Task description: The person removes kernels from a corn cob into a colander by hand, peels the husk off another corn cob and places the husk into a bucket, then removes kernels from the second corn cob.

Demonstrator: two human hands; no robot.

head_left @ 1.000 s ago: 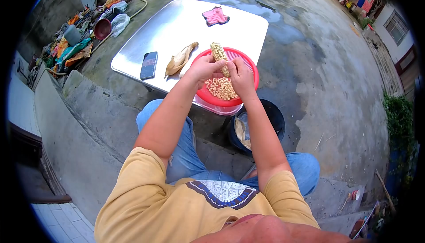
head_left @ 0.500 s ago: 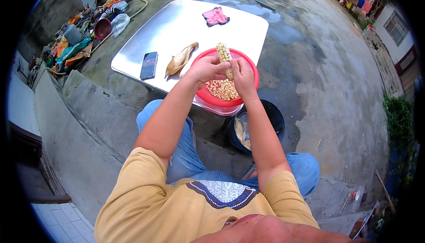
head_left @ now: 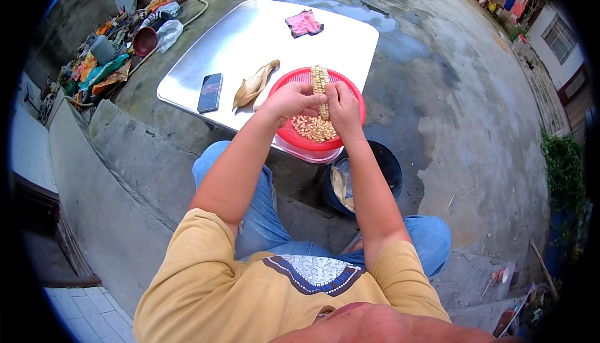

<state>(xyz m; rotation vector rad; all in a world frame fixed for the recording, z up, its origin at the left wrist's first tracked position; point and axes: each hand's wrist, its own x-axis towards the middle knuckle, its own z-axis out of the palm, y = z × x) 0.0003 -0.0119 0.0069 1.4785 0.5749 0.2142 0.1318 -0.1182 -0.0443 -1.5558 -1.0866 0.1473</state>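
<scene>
Both hands are closed on a pale corn cob [head_left: 319, 79] held upright over a red plastic basket [head_left: 289, 132]. My left hand [head_left: 296, 100] grips it from the left, thumb against the cob. From the other side, my right hand [head_left: 344, 110] presses its fingers and thumb to the cob. Loose corn kernels [head_left: 314, 128] lie in the basket below. Left of the basket, a dry husked ear of corn [head_left: 255, 85] rests on the metal table [head_left: 206, 49], partly beside a whitish piece hidden by my left hand.
A phone [head_left: 210, 92] lies on the table's left side, and a pink cloth [head_left: 304, 24] near its far edge. Below the table's right corner stands a dark bucket [head_left: 389, 169] with husks [head_left: 339, 185] inside. A pile of plastic bags and basins [head_left: 103, 49] lies at the far left.
The corn cob has shifted slightly to the right and stands more upright between my hands. Both hands keep nearly the same place.
</scene>
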